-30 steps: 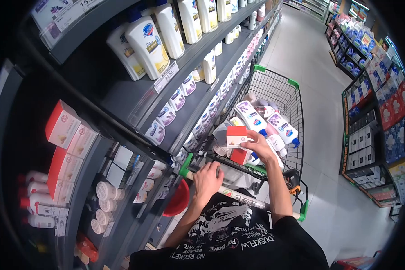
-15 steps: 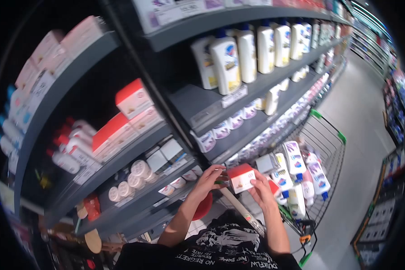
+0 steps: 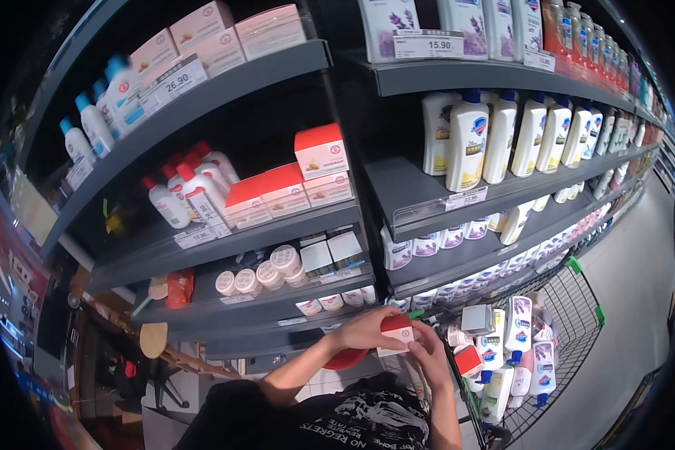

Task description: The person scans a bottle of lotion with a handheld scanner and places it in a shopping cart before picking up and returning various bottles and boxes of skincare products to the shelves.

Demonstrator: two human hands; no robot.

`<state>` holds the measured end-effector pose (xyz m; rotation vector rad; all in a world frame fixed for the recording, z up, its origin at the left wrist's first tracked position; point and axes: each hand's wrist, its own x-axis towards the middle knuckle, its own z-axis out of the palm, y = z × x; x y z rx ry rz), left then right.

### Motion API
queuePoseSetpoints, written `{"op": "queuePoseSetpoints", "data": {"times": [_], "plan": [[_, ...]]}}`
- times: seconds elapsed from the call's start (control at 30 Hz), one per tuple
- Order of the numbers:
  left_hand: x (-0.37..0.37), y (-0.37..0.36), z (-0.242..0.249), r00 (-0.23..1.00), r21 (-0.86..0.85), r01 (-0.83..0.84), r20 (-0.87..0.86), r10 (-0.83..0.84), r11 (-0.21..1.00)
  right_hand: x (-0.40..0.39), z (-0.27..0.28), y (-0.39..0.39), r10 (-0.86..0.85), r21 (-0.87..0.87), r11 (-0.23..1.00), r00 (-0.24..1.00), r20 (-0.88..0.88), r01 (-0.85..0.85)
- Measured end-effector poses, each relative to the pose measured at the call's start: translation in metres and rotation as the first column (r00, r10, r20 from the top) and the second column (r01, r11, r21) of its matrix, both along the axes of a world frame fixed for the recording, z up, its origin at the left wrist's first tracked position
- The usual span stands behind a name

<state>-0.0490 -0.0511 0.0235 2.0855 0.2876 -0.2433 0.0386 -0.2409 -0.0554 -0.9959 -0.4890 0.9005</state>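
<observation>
Store shelves (image 3: 457, 79) behind, red-topped box (image 3: 397, 337) snug in grip between left hand (image 3: 362, 330) and right hand (image 3: 430, 356)

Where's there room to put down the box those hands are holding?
The box might fit on bare shelf left of the yellow and white bottles. More bare shelf shows left of the red-capped bottles. The cart's near end is crowded with bottles and boxes.

Brt floor (image 3: 628, 289), dk shelf recesses (image 3: 266, 127), fisheye warp w/ blk corners, L edge blurry.
</observation>
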Motion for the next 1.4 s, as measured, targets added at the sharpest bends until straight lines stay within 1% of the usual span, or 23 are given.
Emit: {"op": "queuePoseSetpoints", "data": {"times": [0.07,0.1,0.13,0.17,0.2,0.23,0.27,0.3,0.33,0.37,0.43,0.47,0.53,0.57,0.63,0.67,0.73,0.8,0.87,0.93,1.0,1.17,1.4], "plan": [[-0.008,0.013,0.018,0.996,0.048,-0.023,0.082,0.019,0.999,-0.002,0.001,-0.002,0.031,0.048,0.999,0.992,-0.123,-0.025],[-0.014,0.019,0.037,0.992,0.062,-0.069,0.106,0.062,0.996,-0.003,-0.004,-0.003,0.036,0.017,0.999,0.995,-0.096,-0.034],[-0.021,0.023,0.052,0.972,0.141,-0.143,0.207,0.113,0.98,-0.003,-0.01,-0.003,0.038,0.019,0.999,0.994,-0.105,-0.036],[-0.027,0.034,0.071,0.958,0.072,-0.143,0.261,0.119,0.987,-0.002,-0.016,-0.003,0.034,-0.017,0.999,0.998,-0.048,-0.035],[-0.033,0.039,0.094,0.94,0.103,-0.197,0.301,0.158,0.975,-0.002,-0.021,-0.002,0.035,-0.054,0.998,0.999,0.01,-0.035],[-0.04,0.046,0.113,0.908,0.178,-0.252,0.384,0.169,0.951,-0.003,-0.023,-0.001,0.016,-0.041,0.999,1.0,-0.013,-0.016],[-0.047,0.047,0.142,0.885,0.226,-0.32,0.419,0.205,0.92,-0.003,-0.021,-0.001,0.023,-0.038,0.999,1.0,-0.014,-0.023],[-0.056,0.056,0.157,0.831,0.265,-0.375,0.521,0.195,0.888,-0.002,-0.016,-0.001,0.021,-0.059,0.998,0.999,-0.037,-0.023],[-0.063,0.053,0.184,0.813,0.255,-0.418,0.534,0.233,0.872,-0.002,-0.013,-0.001,0.019,-0.079,0.997,0.998,-0.061,-0.024],[-0.069,0.057,0.198,0.743,0.355,-0.507,0.642,0.189,0.786,-0.002,-0.013,-0.001,0.024,-0.075,0.997,0.998,-0.063,-0.029],[-0.082,0.07,0.223,0.653,0.322,-0.594,0.728,0.209,0.737,-0.002,-0.014,-0.001,0.014,-0.067,0.998,0.996,-0.089,-0.02],[-0.089,0.081,0.236,0.643,0.358,-0.594,0.749,0.158,0.721,-0.001,-0.016,-0.002,0.012,-0.064,0.998,0.996,-0.089,-0.018],[-0.094,0.085,0.257,0.639,0.453,-0.661,0.758,0.132,0.598,-0.001,-0.021,-0.003,0.017,-0.058,0.998,1.0,-0.014,-0.017],[-0.093,0.088,0.267,0.639,0.455,-0.659,0.758,0.127,0.599,0.0,-0.022,-0.003,0.012,-0.054,0.998,1.0,-0.014,-0.013],[-0.09,0.097,0.283,0.742,0.625,-0.624,0.662,0.106,0.469,0.001,-0.024,-0.004,0.027,-0.04,0.999,0.999,-0.041,-0.028],[-0.087,0.102,0.289,0.741,0.624,-0.626,0.664,0.106,0.467,0.0,-0.024,-0.004,0.028,-0.039,0.999,0.999,-0.039,-0.029],[-0.083,0.111,0.298,0.841,0.77,-0.533,0.526,0.126,0.351,0.0,-0.024,-0.003,0.018,-0.041,0.999,0.999,-0.029,-0.02],[-0.079,0.123,0.297,0.855,0.785,-0.518,0.49,0.172,0.34,0.0,-0.025,-0.004,0.02,-0.047,0.999,1.0,-0.02,-0.021],[-0.075,0.131,0.296,0.905,0.818,-0.42,0.347,0.247,0.392,0.001,-0.025,-0.003,0.017,-0.05,0.999,1.0,-0.009,-0.017],[-0.073,0.139,0.293,0.925,0.851,-0.376,0.32,0.206,0.367,0.001,-0.022,-0.004,0.022,-0.065,0.998,1.0,-0.007,-0.022],[-0.068,0.139,0.293,0.927,0.872,-0.334,0.234,0.295,0.359,0.0,-0.02,-0.004,0.018,-0.067,0.998,1.0,-0.008,-0.018],[-0.06,0.153,0.287,0.928,0.88,-0.296,0.171,0.332,0.372,0.0,-0.025,-0.003,0.007,-0.061,0.998,1.0,-0.024,-0.009],[-0.059,0.151,0.285,0.939,0.91,-0.235,0.122,0.321,0.341,-0.002,-0.023,-0.004,0.007,-0.077,0.997,0.998,0.069,-0.001]]}}
